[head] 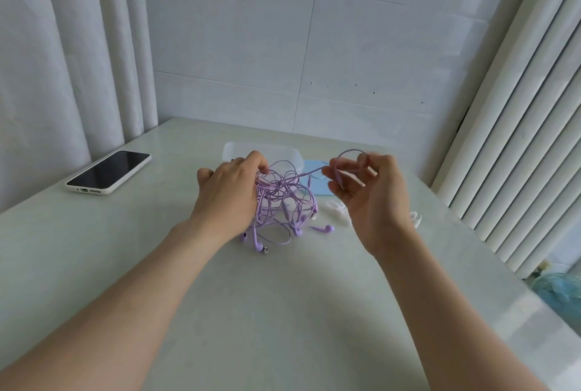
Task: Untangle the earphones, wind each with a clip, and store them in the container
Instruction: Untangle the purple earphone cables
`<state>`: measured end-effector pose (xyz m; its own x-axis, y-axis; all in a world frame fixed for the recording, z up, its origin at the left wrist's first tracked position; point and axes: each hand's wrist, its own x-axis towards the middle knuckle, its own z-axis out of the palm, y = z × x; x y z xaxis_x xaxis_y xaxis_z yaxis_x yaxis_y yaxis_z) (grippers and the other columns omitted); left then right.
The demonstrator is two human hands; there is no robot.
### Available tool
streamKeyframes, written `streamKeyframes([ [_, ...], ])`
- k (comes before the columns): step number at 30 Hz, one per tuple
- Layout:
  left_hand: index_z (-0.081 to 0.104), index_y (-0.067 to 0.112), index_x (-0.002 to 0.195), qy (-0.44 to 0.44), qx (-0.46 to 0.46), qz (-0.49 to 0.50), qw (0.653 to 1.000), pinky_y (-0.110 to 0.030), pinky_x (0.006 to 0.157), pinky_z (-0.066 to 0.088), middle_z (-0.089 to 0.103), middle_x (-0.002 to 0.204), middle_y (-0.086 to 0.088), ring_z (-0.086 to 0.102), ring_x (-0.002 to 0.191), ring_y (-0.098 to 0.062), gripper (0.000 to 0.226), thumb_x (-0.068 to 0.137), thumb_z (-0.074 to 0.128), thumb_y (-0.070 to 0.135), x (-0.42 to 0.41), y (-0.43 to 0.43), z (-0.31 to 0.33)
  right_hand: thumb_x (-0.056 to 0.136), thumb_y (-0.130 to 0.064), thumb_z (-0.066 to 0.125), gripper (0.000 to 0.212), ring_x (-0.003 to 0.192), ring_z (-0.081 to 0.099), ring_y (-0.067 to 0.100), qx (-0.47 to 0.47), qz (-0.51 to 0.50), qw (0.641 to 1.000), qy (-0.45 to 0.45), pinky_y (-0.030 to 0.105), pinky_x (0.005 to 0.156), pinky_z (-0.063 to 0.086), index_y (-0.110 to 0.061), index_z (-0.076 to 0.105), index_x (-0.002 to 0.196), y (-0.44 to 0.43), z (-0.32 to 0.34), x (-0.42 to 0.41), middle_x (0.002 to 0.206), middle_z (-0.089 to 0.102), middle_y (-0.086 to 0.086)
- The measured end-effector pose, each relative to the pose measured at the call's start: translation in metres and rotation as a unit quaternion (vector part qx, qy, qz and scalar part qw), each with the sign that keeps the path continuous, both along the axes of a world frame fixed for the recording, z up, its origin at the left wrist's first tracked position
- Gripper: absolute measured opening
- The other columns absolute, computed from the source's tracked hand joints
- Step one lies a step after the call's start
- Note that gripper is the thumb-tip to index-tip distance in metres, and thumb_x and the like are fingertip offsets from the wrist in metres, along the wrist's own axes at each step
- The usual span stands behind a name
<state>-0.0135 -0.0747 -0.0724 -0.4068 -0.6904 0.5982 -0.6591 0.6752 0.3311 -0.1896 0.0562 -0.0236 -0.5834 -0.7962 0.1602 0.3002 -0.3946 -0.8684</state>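
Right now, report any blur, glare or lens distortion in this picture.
Head view: the right hand and the cable loop it pinches are smeared by motion, while the left hand and earphones are sharper; the wide lens splays the curtain and ribbed white panel outward; light is soft, with faint arm shadows and a pale sheen on the table.

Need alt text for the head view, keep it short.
Two bare hands work at a tangle of purple wired earphones on a pale glossy table: the left hand grips the bundle, the right hand pinches a loop of its cable. Nearby lie a clear plastic container, white clips and a black phone in a white case.
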Motion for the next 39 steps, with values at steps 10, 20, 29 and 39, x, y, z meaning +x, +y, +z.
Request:
streamKeyframes([
  [10, 0.054, 0.036, 0.114, 0.035, 0.235, -0.08, 0.968, -0.041, 0.102, 0.035, 0.064, 0.107, 0.013, 0.059, 0.106, -0.015, 0.031, 0.084, 0.064, 0.038, 0.004, 0.006, 0.016, 0.082, 0.007, 0.062, 0.019, 0.059, 0.058, 0.022, 0.183, -0.054, 0.958, 0.212, 0.037, 0.071, 0.05, -0.005, 0.055, 0.069, -0.003, -0.009, -0.007, 0.057, 0.056, 0.008],
  [20, 0.078, 0.027, 0.083, 0.074, 0.199, -0.016, 0.977, -0.034, 0.084, 0.042, 0.057, 0.056, 0.017, 0.059, 0.087, -0.024, 0.04, 0.104, 0.044, 0.032, 0.002, 0.008, 0.022, 0.086, -0.01, 0.083, 0.015, 0.047, 0.047, 0.018, 0.294, 0.013, 0.913, 0.284, 0.024, 0.045, 0.04, -0.002, 0.072, 0.092, 0.0, -0.015, -0.005, 0.069, 0.058, 0.008],
  [29, 0.057, 0.012, 0.073, 0.009, 0.246, -0.073, 0.966, -0.035, 0.07, 0.043, 0.061, 0.072, 0.002, 0.048, 0.073, -0.02, 0.029, 0.098, 0.05, 0.023, 0.001, 0.005, 0.013, 0.082, -0.031, 0.086, 0.028, 0.051, 0.041, 0.024, 0.297, -0.012, 0.865, 0.405, 0.025, 0.044, 0.036, -0.009, 0.079, 0.066, 0.004, -0.017, -0.004, 0.067, 0.069, 0.023],
  [39, 0.076, 0.028, 0.089, 0.024, 0.273, -0.123, 0.954, -0.052, 0.102, 0.044, 0.06, 0.06, 0.025, 0.052, 0.089, -0.028, 0.031, 0.081, 0.049, 0.042, 0.005, 0.001, 0.02, 0.083, -0.018, 0.083, 0.005, 0.055, 0.06, 0.006, 0.285, -0.052, 0.856, 0.427, 0.016, 0.046, 0.045, -0.022, 0.083, 0.081, -0.001, -0.022, -0.004, 0.067, 0.075, -0.004],
])
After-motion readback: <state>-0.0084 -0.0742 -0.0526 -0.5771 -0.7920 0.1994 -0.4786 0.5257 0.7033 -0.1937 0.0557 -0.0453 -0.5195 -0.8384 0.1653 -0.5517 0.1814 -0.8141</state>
